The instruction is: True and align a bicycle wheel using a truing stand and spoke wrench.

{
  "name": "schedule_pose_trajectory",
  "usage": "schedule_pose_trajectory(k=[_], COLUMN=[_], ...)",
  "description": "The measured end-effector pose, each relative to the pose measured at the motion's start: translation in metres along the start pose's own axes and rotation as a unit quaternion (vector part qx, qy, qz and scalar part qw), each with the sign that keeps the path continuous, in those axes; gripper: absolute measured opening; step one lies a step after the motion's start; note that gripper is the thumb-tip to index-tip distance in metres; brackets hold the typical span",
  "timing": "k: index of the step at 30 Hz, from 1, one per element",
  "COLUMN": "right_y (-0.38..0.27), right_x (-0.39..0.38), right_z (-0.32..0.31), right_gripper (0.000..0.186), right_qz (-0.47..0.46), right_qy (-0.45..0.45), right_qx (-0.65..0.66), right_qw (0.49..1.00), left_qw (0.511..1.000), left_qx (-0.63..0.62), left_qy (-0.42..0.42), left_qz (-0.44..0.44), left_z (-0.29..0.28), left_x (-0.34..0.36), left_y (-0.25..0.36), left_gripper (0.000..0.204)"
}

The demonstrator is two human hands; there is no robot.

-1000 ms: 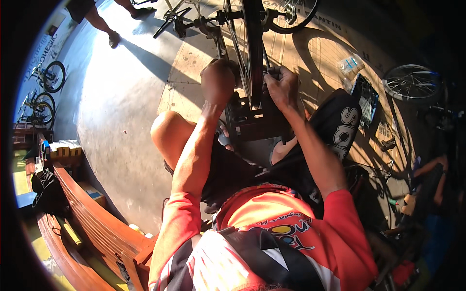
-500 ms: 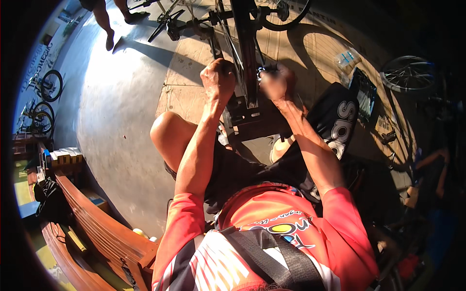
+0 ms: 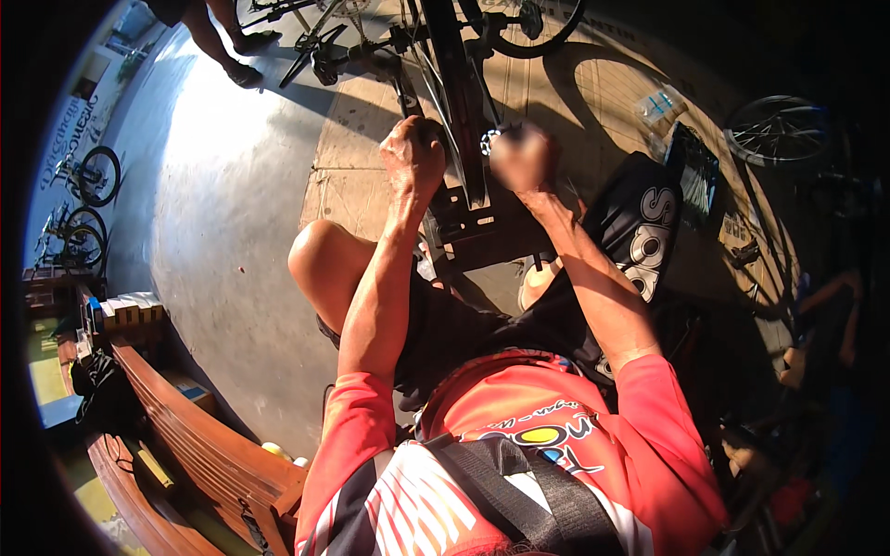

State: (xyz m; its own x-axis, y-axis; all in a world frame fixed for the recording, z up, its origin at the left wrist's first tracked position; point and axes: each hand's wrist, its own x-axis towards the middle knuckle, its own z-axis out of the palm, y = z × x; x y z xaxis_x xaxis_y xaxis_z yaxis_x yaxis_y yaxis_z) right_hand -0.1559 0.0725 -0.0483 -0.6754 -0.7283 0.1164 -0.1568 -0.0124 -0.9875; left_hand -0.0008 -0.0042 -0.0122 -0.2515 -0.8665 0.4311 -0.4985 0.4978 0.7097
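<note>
My left hand (image 3: 413,154) is closed at the left side of an upright bicycle wheel (image 3: 461,116), near a dark stand arm (image 3: 403,91); what its fingers grip is hidden. Opposite it, at the wheel's right side, my right hand (image 3: 527,159) is badly blurred, with a small shiny metal piece (image 3: 489,142) at its fingertips. I cannot tell whether it holds that piece. The wheel stands between both hands in a dark stand (image 3: 473,232), whose base lies between my bent legs.
Cardboard (image 3: 338,171) lies under the stand, with a plastic bag (image 3: 656,109) and a loose wheel (image 3: 774,130) to the right. Another person's legs (image 3: 209,37) stand at upper left. Bicycles (image 3: 83,236) are at far left, near a wooden bench (image 3: 204,417).
My right hand has shifted slightly left, and the shiny piece now shows at its fingertips. My left hand stays beside the wheel. The other person's feet have shifted slightly in view.
</note>
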Motion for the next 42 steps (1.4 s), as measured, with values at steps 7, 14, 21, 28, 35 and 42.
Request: schedule_pose_trajectory(k=[7, 14, 21, 28, 35, 42], right_y=[0.005, 0.003, 0.002, -0.001, -0.004, -0.007], right_x=[0.004, 0.001, 0.002, 0.000, 0.000, -0.002], right_z=[0.001, 0.001, -0.001, -0.003, -0.003, -0.004], right_gripper=[0.019, 0.022, 0.022, 0.023, 0.020, 0.021], right_qz=[-0.012, -0.022, -0.008, -0.052, -0.033, -0.063], right_qy=[0.005, -0.005, 0.004, 0.002, 0.009, 0.007], right_qx=[-0.028, -0.005, -0.045, -0.059, -0.093, -0.090], right_qw=[1.000, 1.000, 0.999, 0.997, 0.995, 0.994], left_qw=[1.000, 1.000, 0.999, 0.999, 0.999, 0.999], left_qx=[-0.019, -0.009, -0.035, -0.037, -0.029, -0.031], left_qy=[-0.007, -0.005, 0.004, -0.004, -0.004, -0.003], left_qz=[-0.009, -0.006, -0.022, -0.020, -0.012, -0.009], left_z=[-0.001, -0.001, 0.002, 0.003, 0.004, 0.004], left_x=[0.001, 0.001, 0.000, 0.000, 0.000, 0.000], left_y=[-0.001, 0.000, -0.004, -0.005, -0.005, -0.005], left_gripper=[0.019, 0.017, 0.015, 0.012, 0.012, 0.012])
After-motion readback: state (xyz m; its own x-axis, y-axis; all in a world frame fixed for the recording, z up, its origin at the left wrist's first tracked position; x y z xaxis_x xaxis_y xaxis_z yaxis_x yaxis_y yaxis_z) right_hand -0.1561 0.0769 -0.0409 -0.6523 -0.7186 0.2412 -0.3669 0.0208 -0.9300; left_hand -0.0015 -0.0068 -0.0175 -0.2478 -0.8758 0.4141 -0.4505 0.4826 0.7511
